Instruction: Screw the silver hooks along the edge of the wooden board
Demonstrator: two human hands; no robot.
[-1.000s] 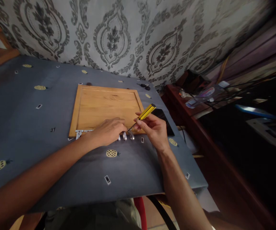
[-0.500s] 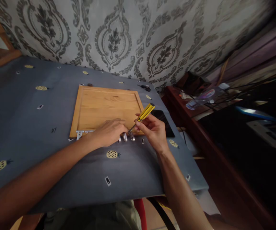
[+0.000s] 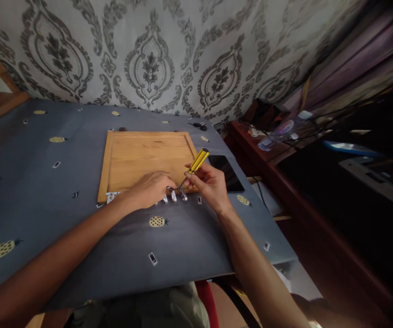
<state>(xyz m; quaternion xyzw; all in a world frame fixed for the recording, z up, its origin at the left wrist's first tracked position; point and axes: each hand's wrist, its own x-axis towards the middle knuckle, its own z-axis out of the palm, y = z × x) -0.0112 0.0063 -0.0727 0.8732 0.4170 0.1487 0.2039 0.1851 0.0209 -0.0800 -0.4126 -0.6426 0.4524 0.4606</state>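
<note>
My right hand (image 3: 210, 184) is closed around a screwdriver (image 3: 198, 161) with a yellow and black handle. Its shaft slants down and left to the metal hook rail (image 3: 111, 196) along the near edge of a framed wooden board (image 3: 148, 157). Silver hooks (image 3: 173, 196) jut from the rail over the tablecloth. My left hand (image 3: 152, 187) lies across the rail and the board's near edge, its fingers curled and pinching at the rail beside the screwdriver tip. The fingers and the tip hide the exact contact point.
A dark blue tablecloth (image 3: 80, 246) with pineapple prints covers the table. A black tablet-like slab (image 3: 228, 175) lies right of the board, and a dark key-like item (image 3: 199, 126) lies behind it. A plastic bottle (image 3: 278, 134) and cables are on the red-brown furniture at right.
The head view has shifted slightly, so the board and hands appear a little further left. Both hands keep nearly the same place on the board, the screwdriver still at the rail.
</note>
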